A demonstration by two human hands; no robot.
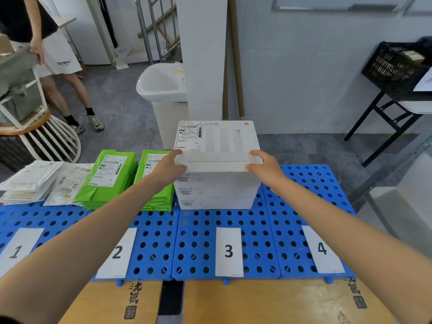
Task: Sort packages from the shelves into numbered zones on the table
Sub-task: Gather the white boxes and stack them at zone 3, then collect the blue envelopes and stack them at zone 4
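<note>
Left hand (169,167), right hand (264,168), each grip clasping white box (217,141) between them, atop stack (217,192)

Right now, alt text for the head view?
The left hand and right hand grip the top box of a white stack behind label 3 on a blue mat. Green mailers lie stacked behind label 2, white mailers behind label 1.

The left forearm (131,206) covers part of one stack of green plastic mailers (163,199); label print (189,134) on the white cardboard box (219,141) is too small.
</note>
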